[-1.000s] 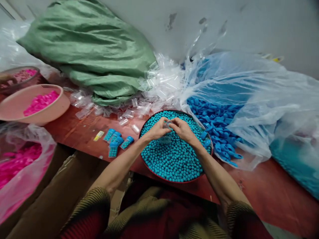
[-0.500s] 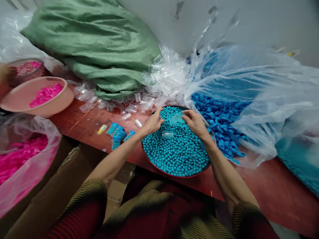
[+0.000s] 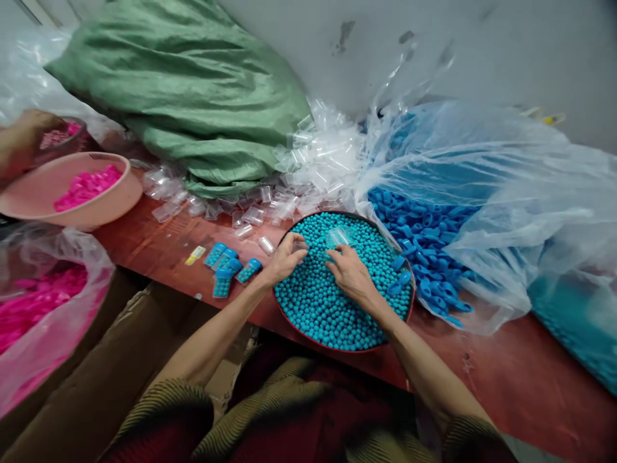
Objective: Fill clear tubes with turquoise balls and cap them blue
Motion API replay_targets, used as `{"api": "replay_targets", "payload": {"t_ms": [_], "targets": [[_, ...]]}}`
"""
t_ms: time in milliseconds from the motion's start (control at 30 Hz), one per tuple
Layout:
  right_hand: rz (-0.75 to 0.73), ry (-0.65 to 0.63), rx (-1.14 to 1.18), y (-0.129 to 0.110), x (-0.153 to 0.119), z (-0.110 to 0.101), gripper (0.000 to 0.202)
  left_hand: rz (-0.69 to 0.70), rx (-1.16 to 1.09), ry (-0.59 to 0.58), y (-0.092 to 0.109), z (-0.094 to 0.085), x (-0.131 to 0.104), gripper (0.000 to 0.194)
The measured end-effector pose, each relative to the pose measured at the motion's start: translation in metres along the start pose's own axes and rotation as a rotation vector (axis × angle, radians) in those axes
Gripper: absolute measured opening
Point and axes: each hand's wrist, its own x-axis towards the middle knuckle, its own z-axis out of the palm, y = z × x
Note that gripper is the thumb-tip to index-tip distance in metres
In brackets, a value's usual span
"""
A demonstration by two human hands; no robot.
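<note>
A round red-rimmed tray (image 3: 332, 348) holds a deep layer of teal beads (image 3: 332, 308). My left hand (image 3: 288, 257) is over the tray's left side, its fingers closed on a clear tube (image 3: 299, 246). Near the middle, my right hand (image 3: 348, 269) touches the beads, fingers apart. Clear tubes (image 3: 339, 237) lie on the beads just beyond it. Blue caps (image 3: 399, 283) rest at the tray's right edge. Left of the tray stand or lie several bead-filled tubes with blue caps (image 3: 223, 281).
Clear tubes (image 3: 318, 154) are heaped behind the tray, beside a green sack (image 3: 193, 96). Blue caps (image 3: 434, 238) spill from a plastic bag at right. Another person's hand (image 3: 33, 138) is near a pink basin (image 3: 29, 193) at far left.
My right hand has moved left and nearer to me over the beads. My left hand has shifted left and down. Blue caps now show at the tray's right edge. The other person's hand has come further in.
</note>
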Motion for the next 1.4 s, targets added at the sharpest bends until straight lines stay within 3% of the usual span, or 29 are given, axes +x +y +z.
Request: {"api": "replay_targets", "payload": {"t_ms": [67, 133, 300, 367, 433, 567, 667, 733, 833, 900, 1000, 1100, 1167, 1267, 1400], "targets": [[0.029, 0.164, 0.225, 0.009, -0.001, 0.000, 0.028, 0.040, -0.054, -0.050, 0.003, 0.010, -0.006, 0.026], [0.098, 0.243, 0.467, 0.013, -0.002, 0.006, 0.029, 0.076, -0.079, -0.074, 0.006, 0.024, -0.010, 0.024], [0.229, 0.124, 0.910, 0.008, -0.007, 0.027, 0.031, 0.128, -0.088, -0.053, 0.008, 0.052, -0.016, 0.020], [0.191, 0.131, 0.823, 0.006, -0.011, 0.025, 0.028, 0.154, -0.117, -0.088, 0.006, 0.056, -0.019, 0.025], [0.152, 0.141, 0.539, 0.005, -0.015, 0.016, 0.026, 0.172, -0.102, -0.083, 0.003, 0.056, -0.021, 0.038], [0.160, 0.070, 0.019, 0.005, -0.012, -0.006, 0.027, 0.140, 0.210, -0.054, 0.000, 0.051, -0.020, 0.058], [0.210, 0.120, -0.144, 0.007, 0.010, -0.014, 0.034, 0.127, 0.544, -0.126, 0.001, 0.049, -0.017, 0.049], [0.206, 0.084, -0.207, 0.013, 0.028, -0.014, 0.038, 0.151, 0.712, -0.163, 0.002, 0.047, -0.016, 0.036], [0.111, -0.008, -0.216, 0.026, 0.043, -0.013, 0.034, 0.220, 0.853, -0.178, 0.001, 0.045, -0.020, 0.025], [0.066, 0.034, -0.146, 0.035, 0.040, -0.013, 0.034, 0.315, 0.907, -0.133, 0.000, 0.044, -0.024, 0.024], [0.057, 0.086, 0.085, 0.041, 0.022, -0.017, 0.034, 0.512, 0.961, -0.075, 0.000, 0.044, -0.031, 0.024], [0.029, -0.053, 0.395, 0.036, 0.005, -0.016, 0.030, 0.626, 0.946, -0.141, 0.001, 0.048, -0.032, 0.030], [0.044, -0.124, 0.547, 0.029, -0.002, -0.012, 0.030, 0.588, 0.921, -0.206, -0.002, 0.051, -0.031, 0.033], [0.105, -0.098, 0.588, 0.023, -0.005, -0.007, 0.036, 0.433, 0.861, -0.253, -0.007, 0.051, -0.028, 0.032], [0.073, -0.208, 0.334, 0.021, 0.008, -0.017, 0.039, 0.266, 0.731, -0.243, -0.005, 0.046, -0.026, 0.070]]}}
